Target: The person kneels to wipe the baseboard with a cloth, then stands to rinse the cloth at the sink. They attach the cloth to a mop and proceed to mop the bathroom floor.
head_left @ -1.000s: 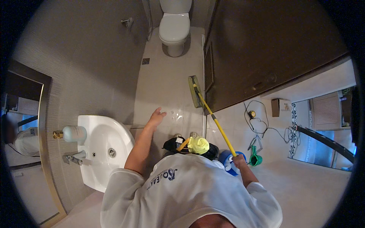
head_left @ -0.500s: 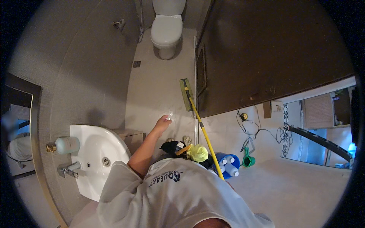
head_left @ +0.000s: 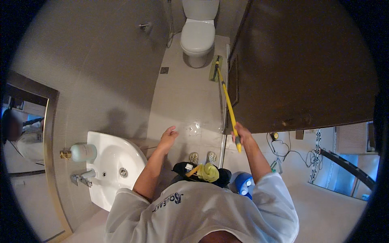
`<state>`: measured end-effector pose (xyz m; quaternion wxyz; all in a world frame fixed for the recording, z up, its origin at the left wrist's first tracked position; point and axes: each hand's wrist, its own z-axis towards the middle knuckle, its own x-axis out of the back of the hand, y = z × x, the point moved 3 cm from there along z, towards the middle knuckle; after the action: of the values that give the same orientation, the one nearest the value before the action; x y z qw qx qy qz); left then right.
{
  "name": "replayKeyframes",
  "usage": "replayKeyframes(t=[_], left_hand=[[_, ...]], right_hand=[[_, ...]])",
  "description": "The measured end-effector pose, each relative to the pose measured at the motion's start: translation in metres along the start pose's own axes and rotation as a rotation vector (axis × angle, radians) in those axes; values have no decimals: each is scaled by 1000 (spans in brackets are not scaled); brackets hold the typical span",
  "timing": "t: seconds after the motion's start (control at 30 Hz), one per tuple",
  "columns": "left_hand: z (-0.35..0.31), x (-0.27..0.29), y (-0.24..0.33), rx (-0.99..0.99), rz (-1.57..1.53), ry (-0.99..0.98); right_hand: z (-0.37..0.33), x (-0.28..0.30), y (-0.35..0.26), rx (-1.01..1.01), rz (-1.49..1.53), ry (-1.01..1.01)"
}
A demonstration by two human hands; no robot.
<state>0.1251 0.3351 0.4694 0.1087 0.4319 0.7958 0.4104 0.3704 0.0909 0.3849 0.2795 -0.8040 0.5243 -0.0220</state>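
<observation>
My right hand (head_left: 242, 133) is wrapped round the upper part of a yellow mop handle (head_left: 229, 103), close to its grey and yellow end. The handle slants away to a flat mop head with a greenish pad (head_left: 213, 72), which lies on the tiled floor beside the toilet base, along the right-hand edge. Over the floor to the left, my left hand (head_left: 167, 137) is empty, its fingers loosely bent and apart. Wet, shiny spots (head_left: 194, 128) show on the tiles between my hands. A yellow cloth (head_left: 208, 173) and an orange-handled tool (head_left: 193, 170) stick out of a black pouch at my waist.
A white toilet (head_left: 197, 36) stands at the far end, with a floor drain (head_left: 164, 70) left of it. The washbasin (head_left: 109, 170) and a soap bottle (head_left: 84, 153) are at my left. A dark door (head_left: 300, 65) fills the right. A blue bucket (head_left: 244, 184) holds white bottles; cables (head_left: 289, 154) lie beyond.
My right hand has come into view gripping the mop handle. The mop head has moved farther off, up to the toilet. My left hand stays raised at the left; the view has shifted.
</observation>
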Motion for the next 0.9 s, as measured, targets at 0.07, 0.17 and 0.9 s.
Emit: replayKeyframes(t=[0.07,0.17,0.9], left_hand=[[-7,13,-5,-18,24,15],[-21,14,-3,-31,33,43],[35,-47,-8,-63,17,-299]], right_hand=[[41,-8,-12,24,-61,87],[63,-3,-8,23,-118,143],[-266,24,166,482,-815,459]])
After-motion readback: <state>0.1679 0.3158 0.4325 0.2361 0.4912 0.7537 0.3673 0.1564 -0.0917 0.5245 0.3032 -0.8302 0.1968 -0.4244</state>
